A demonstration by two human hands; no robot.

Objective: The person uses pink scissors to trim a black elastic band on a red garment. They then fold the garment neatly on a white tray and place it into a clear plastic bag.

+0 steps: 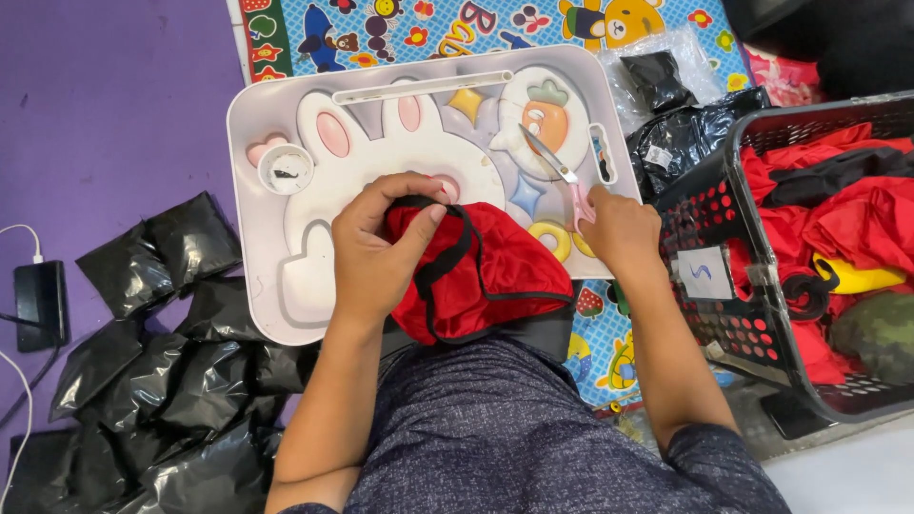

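On the white bunny tray (276, 305), left hand (376, 252) pinches red garment (486, 271); right hand (619, 228) grips scissors (557, 171) pointing up-left.

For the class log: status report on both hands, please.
Left hand pinching red garment on white tray. Right hand gripping pink scissors. Nothing between them.

garment (505, 271): red fabric with black trim, crumpled, lying on the near edge of the tray, its black strap pinched up.
scissors (562, 176): small, pink handles, metal blades pointing away toward the carrot figure, lying on the tray.
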